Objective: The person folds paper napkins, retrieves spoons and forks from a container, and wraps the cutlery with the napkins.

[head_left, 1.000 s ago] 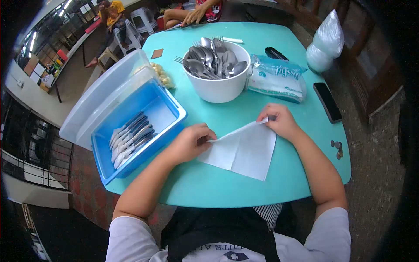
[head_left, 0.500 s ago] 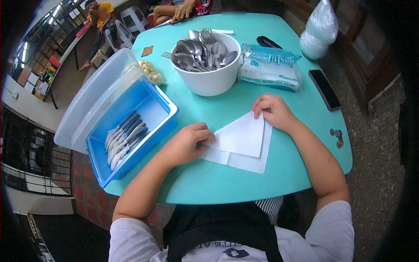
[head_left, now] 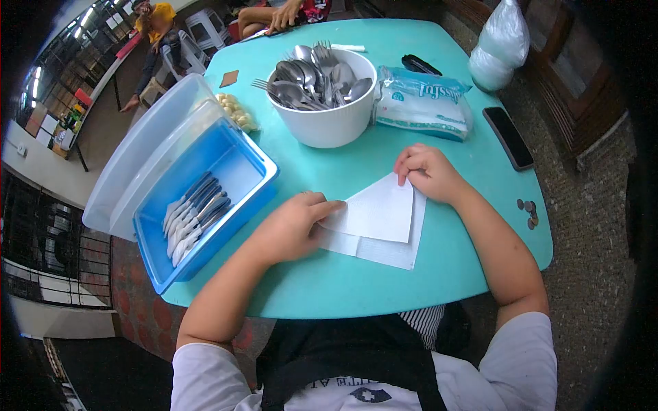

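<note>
A white paper napkin [head_left: 378, 216], folded over on itself at a slant, lies on the turquoise table [head_left: 301, 291] in front of me. My left hand [head_left: 295, 226] pinches its left corner between thumb and fingers. At the top right corner, my right hand [head_left: 428, 172] grips the napkin's edge with closed fingers. To the left, a blue plastic tray [head_left: 253, 168] holds several napkin-wrapped sets of cutlery [head_left: 195, 216]. Beyond my hands stands a white tub [head_left: 325, 127] full of loose spoons and forks [head_left: 315, 79].
A teal napkin pack [head_left: 425, 103] lies right of the tub. Along the right side are a phone [head_left: 508, 138], coins [head_left: 529, 214] and a knotted plastic bag [head_left: 500, 44]. A bag of garlic-like pieces [head_left: 236, 113] sits behind the tray. Another person's hand [head_left: 284, 15] is at the far edge.
My left thumb and fingers have shifted slightly, with a finger now stretched further over the napkin's left corner. My right hand stays at the top corner.
</note>
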The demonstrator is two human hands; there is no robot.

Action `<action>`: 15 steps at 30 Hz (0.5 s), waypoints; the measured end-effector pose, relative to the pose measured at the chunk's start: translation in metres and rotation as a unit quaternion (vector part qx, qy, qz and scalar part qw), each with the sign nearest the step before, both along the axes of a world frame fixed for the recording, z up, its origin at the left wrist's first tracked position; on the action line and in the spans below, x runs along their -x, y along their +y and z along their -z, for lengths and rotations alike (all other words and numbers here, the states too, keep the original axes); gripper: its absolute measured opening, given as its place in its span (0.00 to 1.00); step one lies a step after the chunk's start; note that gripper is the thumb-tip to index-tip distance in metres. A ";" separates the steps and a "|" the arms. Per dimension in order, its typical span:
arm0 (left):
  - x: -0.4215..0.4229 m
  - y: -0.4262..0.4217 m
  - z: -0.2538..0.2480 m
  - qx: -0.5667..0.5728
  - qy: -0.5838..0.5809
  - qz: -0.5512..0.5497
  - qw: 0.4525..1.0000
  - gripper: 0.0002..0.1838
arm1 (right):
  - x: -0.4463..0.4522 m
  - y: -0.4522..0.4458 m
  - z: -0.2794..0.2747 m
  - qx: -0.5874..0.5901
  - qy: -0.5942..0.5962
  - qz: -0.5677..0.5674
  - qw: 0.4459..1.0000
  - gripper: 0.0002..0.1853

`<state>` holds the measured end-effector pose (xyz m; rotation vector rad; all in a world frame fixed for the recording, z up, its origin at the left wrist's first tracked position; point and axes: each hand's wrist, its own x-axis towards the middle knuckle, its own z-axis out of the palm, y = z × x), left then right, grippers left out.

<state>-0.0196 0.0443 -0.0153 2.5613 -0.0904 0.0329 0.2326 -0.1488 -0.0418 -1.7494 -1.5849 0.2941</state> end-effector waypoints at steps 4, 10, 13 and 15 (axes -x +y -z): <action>0.004 -0.009 -0.003 -0.032 -0.006 -0.007 0.999 0.30 | 0.008 0.002 -0.004 0.012 -0.071 0.035 0.997 0.10; 0.002 -0.007 -0.002 0.001 -0.006 -0.016 1.000 0.25 | 0.043 0.023 -0.018 0.096 -0.205 0.145 0.963 0.30; 0.000 -0.008 0.002 0.006 -0.025 -0.021 0.999 0.23 | 0.059 0.029 -0.024 0.126 -0.260 0.176 0.941 0.34; 0.000 -0.008 0.000 0.003 -0.022 -0.025 0.999 0.22 | 0.065 0.031 -0.025 0.132 -0.284 0.192 0.930 0.36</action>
